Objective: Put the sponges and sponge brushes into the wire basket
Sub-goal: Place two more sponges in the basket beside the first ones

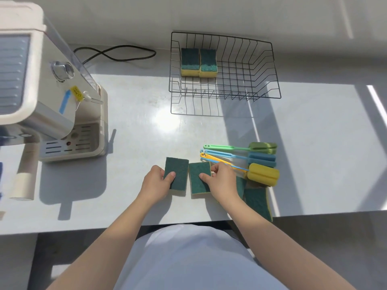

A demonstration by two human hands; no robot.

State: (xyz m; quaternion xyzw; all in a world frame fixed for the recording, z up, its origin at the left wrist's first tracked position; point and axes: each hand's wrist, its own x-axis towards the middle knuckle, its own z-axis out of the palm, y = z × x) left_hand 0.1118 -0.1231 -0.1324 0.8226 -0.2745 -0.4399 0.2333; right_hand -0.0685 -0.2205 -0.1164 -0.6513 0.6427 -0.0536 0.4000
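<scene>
left hand [156, 181] gripped one sponge [177, 172], right hand [221, 181] gripped another sponge [199, 176]; both lay green side up on the desk [136, 105], long axes running away from the person. three sponge brushes [240, 156] lay just right, handles pointing left. wire basket [261, 70] held two sponges [199, 62].

One head-worn wide-angle view looks steeply down and forward over a white counter [129, 114], near enough that both forearms rise from the bottom edge. The basket [225, 97] sits toward 1 o'clock, a coffee machine [48, 84] at 10 o'clock, the wall across 12 o'clock, its lines bowed.
</scene>
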